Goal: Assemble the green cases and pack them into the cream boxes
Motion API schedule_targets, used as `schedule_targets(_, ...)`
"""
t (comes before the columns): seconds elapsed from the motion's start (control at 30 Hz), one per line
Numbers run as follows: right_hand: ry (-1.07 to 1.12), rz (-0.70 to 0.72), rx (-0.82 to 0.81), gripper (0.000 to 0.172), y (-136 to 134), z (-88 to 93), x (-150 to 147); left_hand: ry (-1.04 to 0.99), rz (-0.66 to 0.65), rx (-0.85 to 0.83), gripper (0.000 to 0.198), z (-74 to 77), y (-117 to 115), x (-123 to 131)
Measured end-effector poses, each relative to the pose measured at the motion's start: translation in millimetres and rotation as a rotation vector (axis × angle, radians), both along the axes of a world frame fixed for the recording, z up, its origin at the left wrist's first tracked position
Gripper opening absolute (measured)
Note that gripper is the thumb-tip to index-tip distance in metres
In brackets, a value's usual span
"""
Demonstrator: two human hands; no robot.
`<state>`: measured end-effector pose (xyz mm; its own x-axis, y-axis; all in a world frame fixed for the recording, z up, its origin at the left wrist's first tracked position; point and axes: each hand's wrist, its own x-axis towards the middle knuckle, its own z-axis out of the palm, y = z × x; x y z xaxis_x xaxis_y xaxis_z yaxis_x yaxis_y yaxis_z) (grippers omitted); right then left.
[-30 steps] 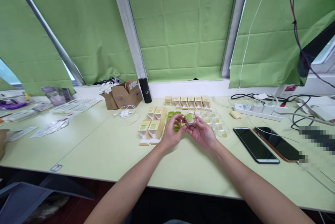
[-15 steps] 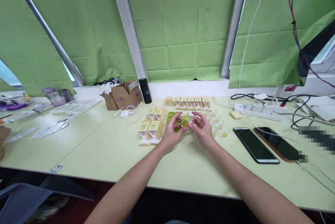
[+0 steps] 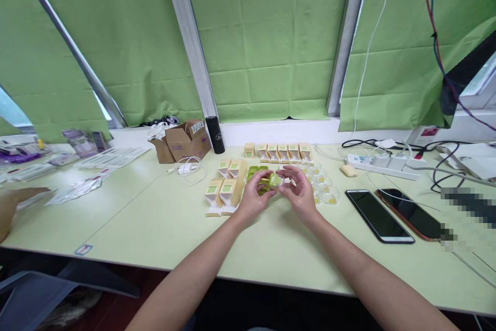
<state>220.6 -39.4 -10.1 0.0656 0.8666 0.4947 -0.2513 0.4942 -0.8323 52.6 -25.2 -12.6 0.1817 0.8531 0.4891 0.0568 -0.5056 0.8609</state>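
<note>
Between my two hands, above the middle of the table, is a small green-and-clear plastic container [image 3: 275, 180]. My left hand [image 3: 256, 192] grips its left side, fingers curled behind and thumb in front. On the other side, my right hand [image 3: 301, 189] holds the clear end with thumb and fingertips. Green containers [image 3: 253, 171] stand just behind my left hand and are partly hidden by it. Clear plastic cups [image 3: 330, 198] with yellow spots inside lie in rows beyond my right hand. Open cream cartons [image 3: 228, 191] with green squares stand left of my hands.
More cream cartons [image 3: 282, 153] line the back. Left are a cardboard box [image 3: 188, 142], a black bottle [image 3: 215, 135] and a white charger [image 3: 186, 168]. Right are two phones [image 3: 380, 216] [image 3: 413, 212] and a power strip [image 3: 382, 163]. Something brown [image 3: 17, 204] juts in at the left edge.
The container has turned between my hands and shows more of its clear part, while both hands stay almost in place. The brown thing at the left edge has come further into view.
</note>
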Motion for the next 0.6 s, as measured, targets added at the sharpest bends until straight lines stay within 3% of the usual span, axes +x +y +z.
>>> schedule_targets(0.27, 0.035, -0.249, -0.014, 0.035, 7, -0.1, 10, 0.472, 0.084, 0.311, 0.045, 7.5, -7, -10)
schedule_targets(0.43, 0.038, -0.307, -0.058, 0.031, 14, -4.1, 13, 0.696, 0.032, 0.343, 0.052, 8.5, -13, -9)
schedule_targets(0.6, 0.004, -0.304, -0.093, 0.028, 15, -5.4, 14, 0.773, -0.001, 0.317, 0.050, 7.7, -12, -7)
